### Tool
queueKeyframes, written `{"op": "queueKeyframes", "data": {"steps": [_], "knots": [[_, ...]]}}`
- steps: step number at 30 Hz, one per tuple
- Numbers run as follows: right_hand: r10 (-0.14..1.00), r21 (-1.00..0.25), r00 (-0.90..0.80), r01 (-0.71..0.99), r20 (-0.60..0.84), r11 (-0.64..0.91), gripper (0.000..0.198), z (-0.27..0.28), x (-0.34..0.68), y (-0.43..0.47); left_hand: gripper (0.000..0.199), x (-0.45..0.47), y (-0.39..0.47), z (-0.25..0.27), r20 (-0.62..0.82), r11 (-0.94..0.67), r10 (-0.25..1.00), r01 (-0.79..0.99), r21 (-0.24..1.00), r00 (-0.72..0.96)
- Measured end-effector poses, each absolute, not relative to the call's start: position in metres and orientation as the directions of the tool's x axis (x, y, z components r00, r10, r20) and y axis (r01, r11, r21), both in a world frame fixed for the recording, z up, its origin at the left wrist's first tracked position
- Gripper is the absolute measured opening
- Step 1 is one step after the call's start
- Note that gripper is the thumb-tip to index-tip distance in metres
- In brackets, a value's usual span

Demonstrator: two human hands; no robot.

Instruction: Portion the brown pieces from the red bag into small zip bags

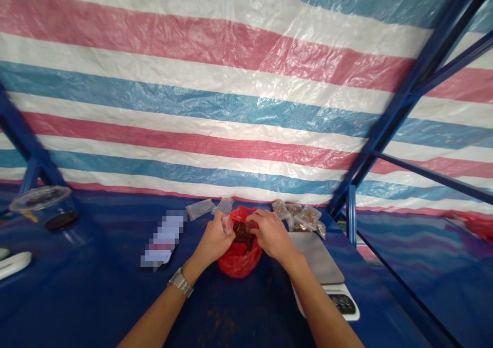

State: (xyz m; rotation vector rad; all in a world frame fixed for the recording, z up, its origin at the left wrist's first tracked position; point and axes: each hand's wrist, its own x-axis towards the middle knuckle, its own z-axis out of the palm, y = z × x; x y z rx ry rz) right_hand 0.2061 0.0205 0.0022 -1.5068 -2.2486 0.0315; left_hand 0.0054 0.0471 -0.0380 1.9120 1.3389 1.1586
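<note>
A red plastic bag (239, 266) sits on the blue table, its mouth spread and dark brown dried pieces (243, 235) showing inside. My left hand (213, 239), below a metal watch on the wrist, is closed on the bag's left rim; a bit of clear plastic shows at its fingers. My right hand (271, 233) grips the right side of the rim, with its fingertips curled in toward the brown pieces. Just right of that hand lies a flat kitchen scale (318, 258) with a metal plate and a white body, partly covered by my right forearm.
Several small filled clear bags (304, 216) lie behind the scale. Flat clear bags (200, 209) lie behind my left hand. A phone (164, 240) and a clear plastic tub (48, 209) with dark contents are at left. Blue metal posts (350, 176) frame a striped tarp wall (215, 101).
</note>
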Motion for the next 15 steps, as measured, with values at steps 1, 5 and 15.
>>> {"op": "queueKeyframes", "data": {"steps": [1, 5, 15], "knots": [[0.893, -0.242, -0.316, 0.884, 0.320, 0.399, 0.034, 0.004, 0.208, 0.020, 0.023, 0.007, 0.047, -0.038, 0.340, -0.365, 0.930, 0.455, 0.812, 0.139], [0.909, -0.216, -0.326, 0.898, 0.259, 0.384, 0.038, 0.009, 0.211, 0.018, 0.023, 0.011, 0.046, -0.031, 0.373, -0.386, 0.921, 0.380, 0.841, 0.112], [0.917, -0.257, -0.334, 0.887, 0.217, 0.383, 0.047, 0.007, 0.212, 0.016, 0.030, 0.010, 0.046, -0.035, 0.345, -0.374, 0.928, 0.336, 0.865, 0.144]]}}
